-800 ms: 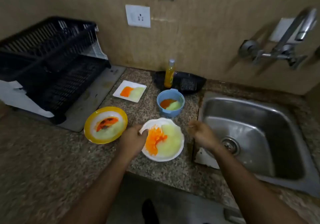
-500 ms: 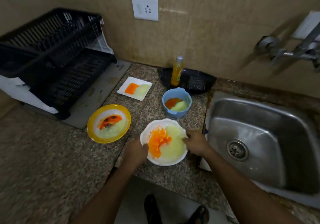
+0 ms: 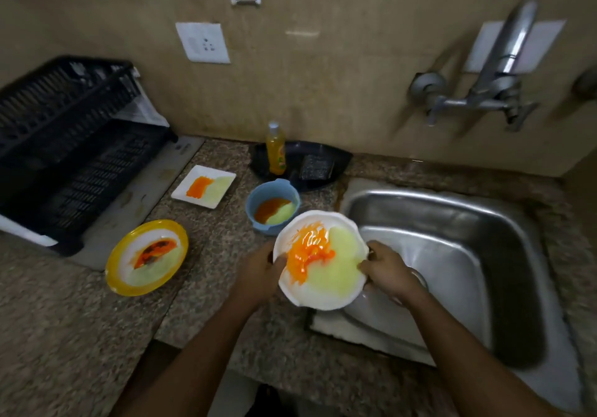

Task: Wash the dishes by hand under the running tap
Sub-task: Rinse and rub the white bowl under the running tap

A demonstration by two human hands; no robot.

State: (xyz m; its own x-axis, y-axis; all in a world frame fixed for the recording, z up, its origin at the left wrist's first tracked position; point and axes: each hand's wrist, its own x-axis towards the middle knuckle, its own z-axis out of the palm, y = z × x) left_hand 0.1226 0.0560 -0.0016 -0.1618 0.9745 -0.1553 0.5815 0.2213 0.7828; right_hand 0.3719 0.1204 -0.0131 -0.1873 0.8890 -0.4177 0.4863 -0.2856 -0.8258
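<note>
Speckled stone bench (image 3: 80, 336) with steel sink (image 3: 468, 255) set in at right, wall tap (image 3: 497, 71) above. Black drying rack (image 3: 64, 145) at far left. White plate (image 3: 323, 284), smeared orange and pale green, held face up over the sink's left edge, round, no clear long axis. Left hand (image 3: 261, 271) gripping its left rim, right hand (image 3: 387, 271) gripping the right rim, plate between them. Yellow-rimmed plate (image 3: 113, 274), blue bowl (image 3: 255, 200), square white dish (image 3: 181, 190) on bench.

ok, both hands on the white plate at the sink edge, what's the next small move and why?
Probably carry the white plate further right, over the sink basin below the tap. Left hand and right hand grip its rim, it carries orange and green residue, and it only overlaps the sink's left edge.
</note>
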